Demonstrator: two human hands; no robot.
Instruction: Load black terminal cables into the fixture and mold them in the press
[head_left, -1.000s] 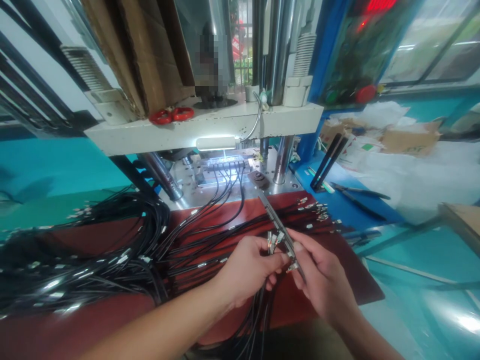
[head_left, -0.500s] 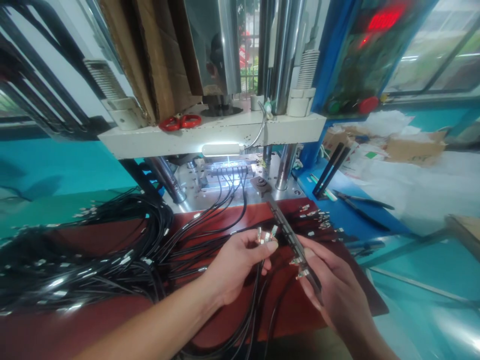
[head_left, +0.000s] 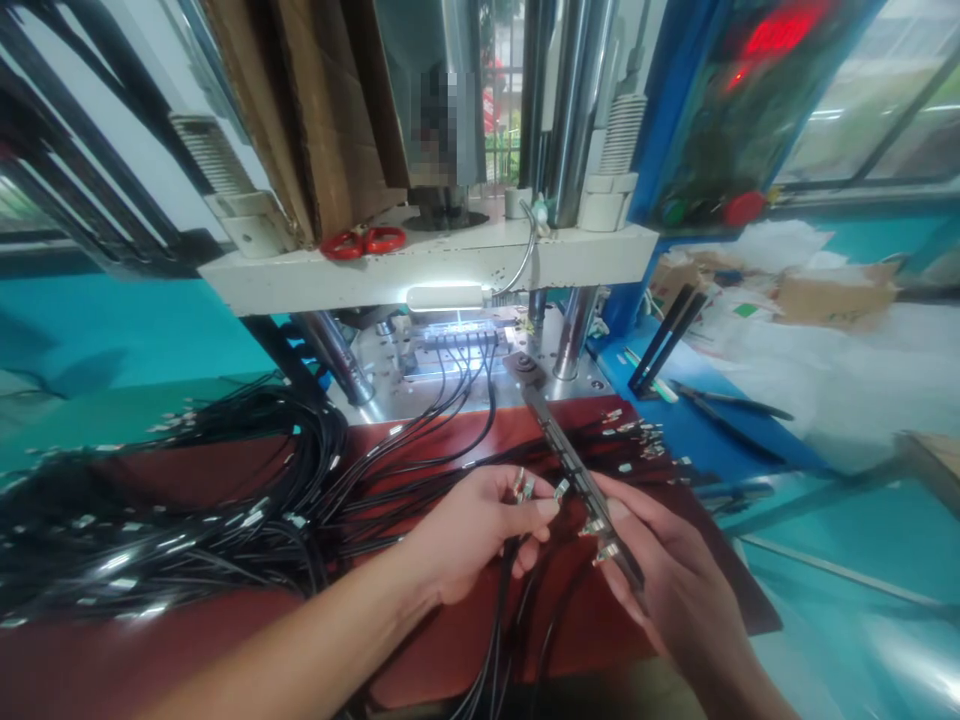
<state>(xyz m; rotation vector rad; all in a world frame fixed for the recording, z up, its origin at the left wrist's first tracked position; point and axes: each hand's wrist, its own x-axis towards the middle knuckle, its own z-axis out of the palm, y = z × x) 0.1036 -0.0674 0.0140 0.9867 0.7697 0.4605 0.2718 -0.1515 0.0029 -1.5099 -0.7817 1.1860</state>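
Note:
My left hand [head_left: 480, 530] is closed on several black cables [head_left: 501, 610], with their small metal connectors [head_left: 525, 487] poking up between thumb and fingers. One connector [head_left: 561, 490] at the thumb tip is close beside a long dark metal bar [head_left: 559, 440]. My right hand [head_left: 667, 570] grips the lower end of this slotted bar, which slants up and away to the left. Two connectors [head_left: 604, 545] sit along the bar near my right fingers, their cables hanging below. The bar's far end meets a dark block [head_left: 523, 368] at the edge of the press plate.
A press with a white upper plate [head_left: 300, 285] stands ahead, red-handled scissors [head_left: 363, 241] lying on it. Cables run from a lit mold [head_left: 461, 345]. Bundled black cables [head_left: 247, 520] cover the left of the red-brown mat [head_left: 405, 660]. Pliers [head_left: 724, 415] lie on the blue surface at right.
My left hand's thumb and the connector at its tip have moved slightly right, closer to the bar. My right hand keeps its hold on the bar, almost unmoved.

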